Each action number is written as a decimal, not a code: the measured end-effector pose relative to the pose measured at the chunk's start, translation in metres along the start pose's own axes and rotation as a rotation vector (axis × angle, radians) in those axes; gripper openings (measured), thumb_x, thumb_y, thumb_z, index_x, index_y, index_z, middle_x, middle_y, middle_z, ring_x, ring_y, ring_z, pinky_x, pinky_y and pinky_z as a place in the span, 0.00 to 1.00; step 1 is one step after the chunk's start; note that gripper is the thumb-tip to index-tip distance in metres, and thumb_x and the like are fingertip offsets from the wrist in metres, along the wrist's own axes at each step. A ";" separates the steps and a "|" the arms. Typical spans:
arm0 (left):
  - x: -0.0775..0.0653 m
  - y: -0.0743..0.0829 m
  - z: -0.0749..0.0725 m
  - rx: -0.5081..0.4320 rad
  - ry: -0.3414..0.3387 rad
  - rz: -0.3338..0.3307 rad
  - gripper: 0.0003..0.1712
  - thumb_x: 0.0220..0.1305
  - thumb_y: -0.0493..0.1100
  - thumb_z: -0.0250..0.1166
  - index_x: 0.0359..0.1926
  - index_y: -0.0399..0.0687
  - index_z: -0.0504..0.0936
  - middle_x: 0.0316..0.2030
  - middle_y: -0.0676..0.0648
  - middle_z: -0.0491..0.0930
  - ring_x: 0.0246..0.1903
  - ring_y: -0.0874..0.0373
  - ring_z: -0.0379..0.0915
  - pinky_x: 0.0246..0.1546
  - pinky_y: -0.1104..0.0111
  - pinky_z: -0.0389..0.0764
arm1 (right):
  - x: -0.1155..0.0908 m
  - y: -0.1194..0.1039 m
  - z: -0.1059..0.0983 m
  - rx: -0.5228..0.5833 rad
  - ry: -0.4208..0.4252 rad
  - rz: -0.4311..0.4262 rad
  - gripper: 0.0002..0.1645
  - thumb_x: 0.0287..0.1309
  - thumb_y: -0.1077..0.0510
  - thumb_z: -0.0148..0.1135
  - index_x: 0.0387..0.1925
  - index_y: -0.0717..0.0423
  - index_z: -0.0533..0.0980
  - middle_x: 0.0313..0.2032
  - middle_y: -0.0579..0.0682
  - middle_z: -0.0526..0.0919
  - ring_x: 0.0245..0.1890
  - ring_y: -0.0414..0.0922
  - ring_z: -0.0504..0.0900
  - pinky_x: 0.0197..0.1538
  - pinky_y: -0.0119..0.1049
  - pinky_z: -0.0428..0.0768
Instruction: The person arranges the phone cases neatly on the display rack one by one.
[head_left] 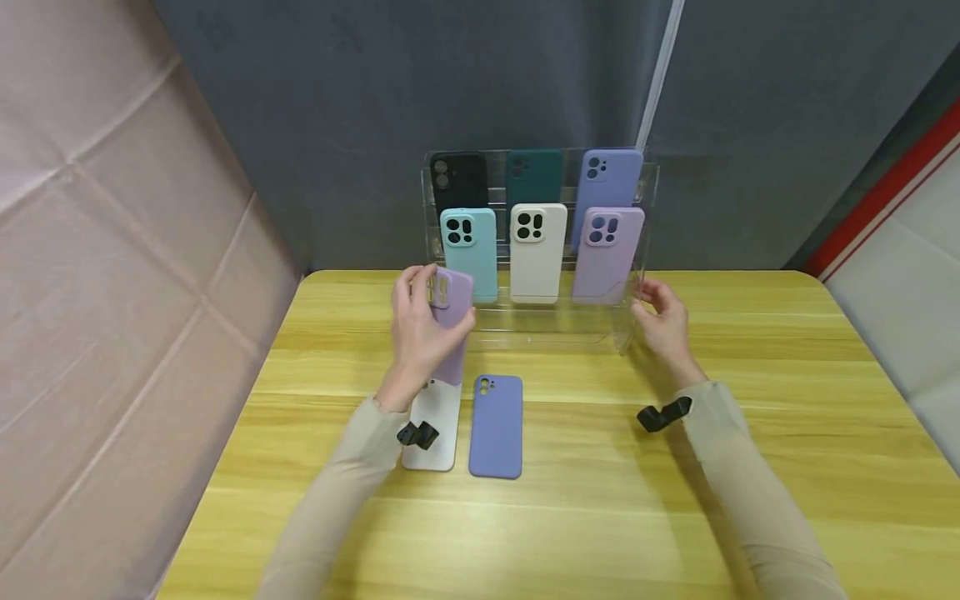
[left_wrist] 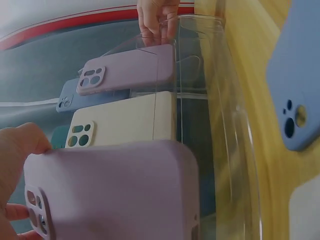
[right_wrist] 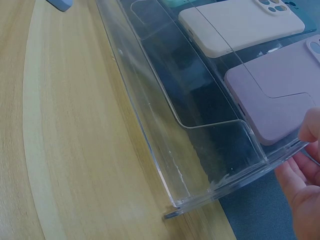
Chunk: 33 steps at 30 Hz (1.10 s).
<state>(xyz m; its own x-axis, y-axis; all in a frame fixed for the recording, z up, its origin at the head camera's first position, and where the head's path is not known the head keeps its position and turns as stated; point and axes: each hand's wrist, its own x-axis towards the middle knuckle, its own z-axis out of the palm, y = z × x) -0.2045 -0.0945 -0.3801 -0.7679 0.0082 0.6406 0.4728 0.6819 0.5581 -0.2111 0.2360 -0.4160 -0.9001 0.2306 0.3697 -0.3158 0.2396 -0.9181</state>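
My left hand (head_left: 420,329) grips a light purple phone case (head_left: 453,367) by its upper part, thumb on one long edge and fingers at the camera cutout side. The case is held upright at the left of a clear display stand (head_left: 540,340). In the left wrist view this purple phone case (left_wrist: 115,190) overlaps the stand's front row. My right hand (head_left: 663,325) holds the stand's right side panel; in the right wrist view the thumb lies inside the edge and the fingers outside it. Beside that hand a lilac phone case (right_wrist: 270,95) stands in the front row.
A white phone case (head_left: 437,429) and a blue-violet phone case (head_left: 497,429) lie on the wooden table (head_left: 585,517). The front row also has turquoise (head_left: 472,267) and cream (head_left: 537,267) cases; black (head_left: 468,187), dark green (head_left: 543,179) and periwinkle (head_left: 615,183) cases stand behind.
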 end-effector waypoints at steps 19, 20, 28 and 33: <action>0.025 0.020 0.053 -0.134 0.328 0.098 0.41 0.44 0.45 0.70 0.61 0.46 0.63 0.57 0.40 0.56 0.57 0.48 0.54 0.48 0.58 0.72 | 0.000 0.001 0.000 0.001 -0.005 0.005 0.20 0.53 0.78 0.48 0.50 0.82 0.67 0.46 0.72 0.75 0.41 0.40 0.76 0.53 0.27 0.71; 0.024 0.019 0.056 -0.129 0.333 0.093 0.42 0.44 0.45 0.70 0.61 0.46 0.63 0.57 0.40 0.56 0.57 0.47 0.54 0.48 0.58 0.72 | 0.000 0.001 0.000 -0.002 -0.005 0.005 0.20 0.53 0.78 0.48 0.50 0.82 0.68 0.46 0.72 0.75 0.41 0.40 0.76 0.53 0.27 0.71; 0.019 0.010 0.071 -0.092 0.359 0.059 0.41 0.45 0.45 0.71 0.61 0.46 0.63 0.57 0.39 0.55 0.56 0.46 0.54 0.50 0.58 0.70 | 0.000 0.000 0.000 -0.015 -0.011 -0.015 0.19 0.54 0.78 0.49 0.49 0.82 0.68 0.46 0.76 0.74 0.41 0.38 0.77 0.54 0.30 0.71; 0.014 0.004 0.079 -0.061 0.376 0.034 0.41 0.43 0.44 0.72 0.60 0.46 0.64 0.56 0.39 0.56 0.55 0.45 0.55 0.51 0.56 0.68 | 0.000 0.000 -0.002 -0.011 -0.023 -0.001 0.20 0.54 0.78 0.48 0.50 0.83 0.66 0.48 0.77 0.73 0.40 0.34 0.76 0.53 0.30 0.71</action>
<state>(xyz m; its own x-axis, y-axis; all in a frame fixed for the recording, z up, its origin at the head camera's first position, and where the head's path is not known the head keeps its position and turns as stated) -0.2476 -0.0339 -0.4105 -0.5442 -0.2468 0.8018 0.5288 0.6410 0.5563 -0.2104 0.2375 -0.4157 -0.9063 0.2090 0.3674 -0.3137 0.2501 -0.9160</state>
